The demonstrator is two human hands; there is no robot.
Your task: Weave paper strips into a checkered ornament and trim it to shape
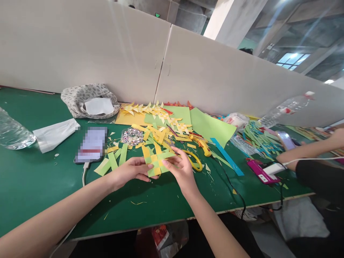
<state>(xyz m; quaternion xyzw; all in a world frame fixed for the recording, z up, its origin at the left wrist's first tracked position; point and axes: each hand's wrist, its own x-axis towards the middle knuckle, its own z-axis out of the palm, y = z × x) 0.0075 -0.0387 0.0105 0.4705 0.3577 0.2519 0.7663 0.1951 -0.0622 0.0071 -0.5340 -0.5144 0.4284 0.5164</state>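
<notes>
Between both hands, a piece woven from yellow and green paper strips [153,165] is held a little above the green table. My left hand [135,169] grips its left edge, thumb on top. Its right side is pinched by my right hand [182,168], with the thumb on the front face. Loose green paper strips [123,154] lie just beyond my left hand. Yellow-handled scissors [197,162] rest beside my right hand, their blades partly hidden among scraps. Farther back are finished-looking woven yellow pieces [163,116] with pointed edges.
A charging phone [92,145], a fabric pouch [90,101] and a plastic bottle [14,130] are on the left. To the right lie a yellow glue gun [204,147], a blue strip [227,156] and a magenta power strip [262,171]. Another person's arm [311,148] rests at far right.
</notes>
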